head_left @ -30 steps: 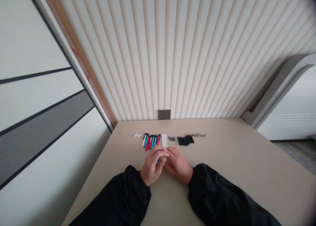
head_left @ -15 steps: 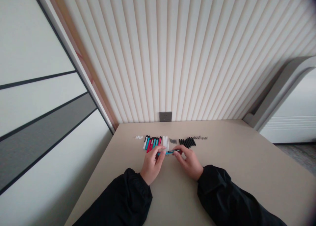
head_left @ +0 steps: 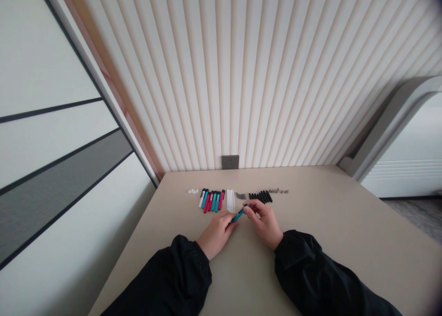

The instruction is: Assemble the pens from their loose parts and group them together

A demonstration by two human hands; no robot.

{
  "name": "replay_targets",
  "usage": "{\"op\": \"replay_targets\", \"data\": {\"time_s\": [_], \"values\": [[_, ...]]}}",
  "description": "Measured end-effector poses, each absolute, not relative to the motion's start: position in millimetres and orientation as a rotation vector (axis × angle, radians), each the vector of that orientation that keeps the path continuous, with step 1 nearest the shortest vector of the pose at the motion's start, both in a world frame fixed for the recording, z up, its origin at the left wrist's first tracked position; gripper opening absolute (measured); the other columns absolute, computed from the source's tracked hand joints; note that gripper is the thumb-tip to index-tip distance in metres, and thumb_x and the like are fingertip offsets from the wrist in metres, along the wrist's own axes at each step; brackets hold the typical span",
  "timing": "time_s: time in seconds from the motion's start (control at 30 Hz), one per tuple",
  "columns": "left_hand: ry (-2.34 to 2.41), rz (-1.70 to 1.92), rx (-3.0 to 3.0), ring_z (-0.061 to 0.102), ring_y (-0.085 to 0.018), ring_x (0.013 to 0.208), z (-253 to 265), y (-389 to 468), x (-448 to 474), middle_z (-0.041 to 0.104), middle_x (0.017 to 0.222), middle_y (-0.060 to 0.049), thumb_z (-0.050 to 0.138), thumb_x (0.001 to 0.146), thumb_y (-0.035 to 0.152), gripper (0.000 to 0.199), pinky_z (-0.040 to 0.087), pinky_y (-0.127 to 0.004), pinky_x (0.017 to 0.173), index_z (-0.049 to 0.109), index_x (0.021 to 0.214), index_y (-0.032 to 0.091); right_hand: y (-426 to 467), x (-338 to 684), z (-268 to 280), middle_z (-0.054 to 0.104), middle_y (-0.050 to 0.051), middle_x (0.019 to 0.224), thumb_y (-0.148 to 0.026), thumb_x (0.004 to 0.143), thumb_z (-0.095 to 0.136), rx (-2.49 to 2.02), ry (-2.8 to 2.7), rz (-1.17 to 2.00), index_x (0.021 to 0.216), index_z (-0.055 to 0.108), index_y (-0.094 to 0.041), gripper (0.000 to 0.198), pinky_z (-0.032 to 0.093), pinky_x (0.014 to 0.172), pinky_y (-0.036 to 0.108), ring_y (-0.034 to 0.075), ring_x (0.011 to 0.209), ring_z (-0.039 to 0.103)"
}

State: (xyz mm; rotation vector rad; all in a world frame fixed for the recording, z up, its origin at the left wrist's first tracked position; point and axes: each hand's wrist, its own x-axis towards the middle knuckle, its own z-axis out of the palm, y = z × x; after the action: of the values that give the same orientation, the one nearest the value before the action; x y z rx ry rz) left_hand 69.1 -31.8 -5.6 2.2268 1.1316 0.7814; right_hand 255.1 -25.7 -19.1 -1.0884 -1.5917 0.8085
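mid-surface (head_left: 241, 270), between both hands: one teal pen (head_left: 237, 217), off the row, tilted, low end at 7-8 o'clock, dark-marked top end at 1-2 o'clock.

left hand (head_left: 217, 233): sits at 7-8 o'clock of the pen, fingers closed on its low end. right hand (head_left: 265, 223): at 3-4 o'clock, thumb and fingertips pinching the top end. both sleeves (head_left: 304, 265) black, coming from 7 and 5 o'clock.

parts run left to right across the far side, clock taken from the held pen:
- 10 o'clock, farthest out: small white bits (head_left: 193, 191), too small to identify.
- 10 o'clock, closer: coloured pens (head_left: 211, 201) side by side, white, teal and red, dark at their far ends.
- 11 o'clock: white rods (head_left: 230, 201), parallel, just beyond the left fingers.
- 12 o'clock: small grey parts (head_left: 241, 196), bunched.
- 2 o'clock: black tubes (head_left: 261, 196), side by side, just beyond right hand.
- 2 o'clock, farther: scattered grey bits (head_left: 279, 191), detail unclear.

wall socket (head_left: 229, 162) at 12 o'clock, on the ribbed wall (head_left: 228, 76) behind.
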Motion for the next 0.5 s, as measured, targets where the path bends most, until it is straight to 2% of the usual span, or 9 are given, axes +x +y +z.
{"op": "replay_targets", "data": {"time_s": [0.3, 0.5], "values": [[1.154, 0.798, 2.255, 0.063, -0.019, 0.081, -6.3, -32.4, 68.6, 0.066, 0.086, -0.004, 0.056, 0.087, 0.018, 0.013, 0.048, -0.028, 0.072, 0.065, 0.096, 0.018, -26.4, 254.1, -16.3, 0.060, 0.001, 0.073, -0.040, 0.090, 0.053, -1.105, -1.625, 0.776, 0.097, 0.064, -0.018, 0.027, 0.044, 0.061, 0.025, 0.014, 0.064, 0.053], [1.165, 0.850, 2.261, 0.061, -0.017, 0.075, -5.1, -34.3, 68.1, 0.066, 0.081, -0.002, 0.059, 0.085, 0.018, 0.003, 0.046, -0.025, 0.069, 0.062, 0.085, 0.018, -30.2, 251.9, -10.6, 0.056, 0.001, 0.071, -0.035, 0.091, 0.051, -1.076, -1.791, 0.729, 0.077, 0.059, -0.018, 0.023, 0.042, 0.060, 0.025, 0.014, 0.064, 0.050]]}}
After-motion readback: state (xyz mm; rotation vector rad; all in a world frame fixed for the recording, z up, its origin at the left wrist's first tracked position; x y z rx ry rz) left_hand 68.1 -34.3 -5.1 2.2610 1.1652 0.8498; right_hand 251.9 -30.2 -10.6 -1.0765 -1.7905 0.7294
